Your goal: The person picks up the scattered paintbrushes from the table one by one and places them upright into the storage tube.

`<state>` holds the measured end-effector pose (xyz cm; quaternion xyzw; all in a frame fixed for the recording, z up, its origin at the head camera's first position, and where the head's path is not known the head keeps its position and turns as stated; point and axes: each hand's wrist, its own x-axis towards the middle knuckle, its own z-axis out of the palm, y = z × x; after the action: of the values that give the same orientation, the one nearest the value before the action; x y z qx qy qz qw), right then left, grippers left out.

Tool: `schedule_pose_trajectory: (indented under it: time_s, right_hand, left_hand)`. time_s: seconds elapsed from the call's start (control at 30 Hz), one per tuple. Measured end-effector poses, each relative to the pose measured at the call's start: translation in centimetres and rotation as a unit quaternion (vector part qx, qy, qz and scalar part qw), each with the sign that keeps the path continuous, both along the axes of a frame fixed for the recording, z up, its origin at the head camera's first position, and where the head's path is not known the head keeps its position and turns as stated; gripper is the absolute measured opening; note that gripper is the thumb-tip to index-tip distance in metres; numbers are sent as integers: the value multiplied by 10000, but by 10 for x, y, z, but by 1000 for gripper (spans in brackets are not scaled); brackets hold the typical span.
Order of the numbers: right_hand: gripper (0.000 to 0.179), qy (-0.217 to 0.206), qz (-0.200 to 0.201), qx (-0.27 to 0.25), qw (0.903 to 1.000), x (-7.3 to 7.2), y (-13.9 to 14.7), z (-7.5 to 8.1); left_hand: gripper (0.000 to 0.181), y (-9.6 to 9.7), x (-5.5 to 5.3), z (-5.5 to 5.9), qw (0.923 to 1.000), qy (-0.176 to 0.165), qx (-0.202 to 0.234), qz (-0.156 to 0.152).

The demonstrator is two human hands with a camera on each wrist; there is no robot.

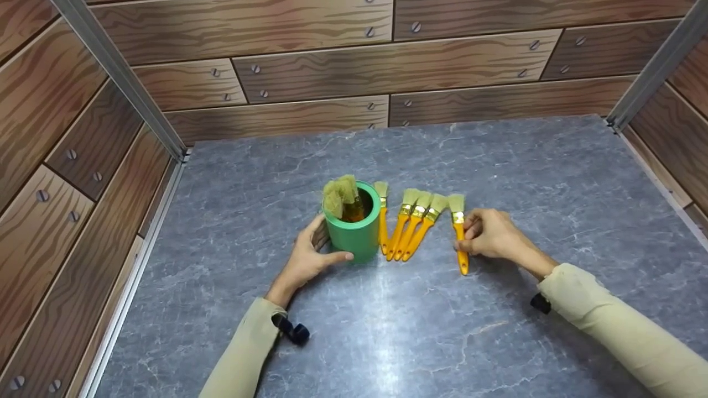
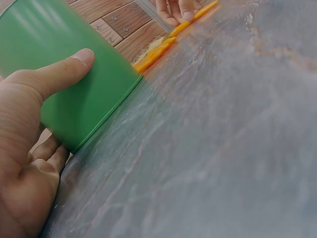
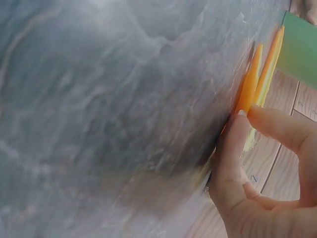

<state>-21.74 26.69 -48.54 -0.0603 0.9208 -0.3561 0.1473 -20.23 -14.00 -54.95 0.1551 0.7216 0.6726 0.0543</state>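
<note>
Right hand (image 1: 492,235) pinches a brush (image 1: 458,229) aligned fore-and-aft, bristles (image 1: 456,202) forward.

Bright head view with a white glare streak down the grey tabletop (image 1: 387,337), wrist views softer, hazier.

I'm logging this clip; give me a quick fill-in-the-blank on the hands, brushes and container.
1. The left hand holds a container coloured ____.
2. The right hand pinches a brush by its ____.
3. Counting that one, ____ brushes are outside the container.
4. The bristles of the brushes inside it point ____.

Missing words: green; handle; five; upward.
</note>
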Motion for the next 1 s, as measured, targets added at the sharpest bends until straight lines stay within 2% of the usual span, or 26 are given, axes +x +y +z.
schedule_pose_trajectory:
  time_s: [0.2,0.53,0.77,1.0]
  right_hand:
    - [44,-380,-165,-246,9988,-2,1,-2]
    - [43,-461,-219,-520,9973,0,2,1]
    - [45,-283,-308,-726,9965,5,3,15]
    - [40,-81,-90,-1168,9931,5,1,35]
  left_hand:
    - [102,0,0,0,10000,8,34,-3]
    - [104,0,-2,2,9999,27,104,-43]
    - [102,0,0,3,10000,-33,-9,-27]
    - [102,-1,-1,1,10000,-42,-68,-1]
